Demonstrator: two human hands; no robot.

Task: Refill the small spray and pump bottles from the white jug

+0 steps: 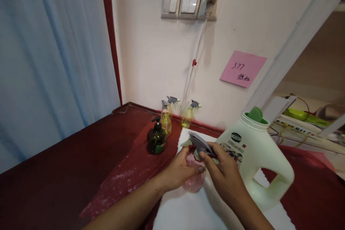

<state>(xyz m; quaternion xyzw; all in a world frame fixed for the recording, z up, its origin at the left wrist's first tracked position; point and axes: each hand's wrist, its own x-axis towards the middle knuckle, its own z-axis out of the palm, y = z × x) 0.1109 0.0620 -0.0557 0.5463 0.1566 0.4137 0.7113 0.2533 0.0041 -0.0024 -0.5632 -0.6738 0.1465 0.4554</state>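
Blue curtain (48, 54), hanging well left of the pale green jug (269, 147). Dark pump bottle (156, 138), standing left of the jug. Three yellow spray bottles (188, 116), standing left of the jug and behind, near the wall (145, 61). Left hand (183, 170): left of the jug, fingers are wrapping a pink bottle (194, 185). Said bottle is sitting just left of the jug, above the white sheet (172, 212). Right hand (225, 165): beside the jug, thumb and fingers are clamping a grey trigger head (201, 143) at the bottle's neck; whether it is seating fully, cannot tell.

Risks, as judged: a loose left grip could be letting the bottle spin; a tilted head could be binding; right knuckles swinging wide could be knocking the jug.

Room: red tabletop (67, 172) is giving most space far left of the jug; the wall is limiting reach behind it; a pale frame (293, 39) is crowding its right.
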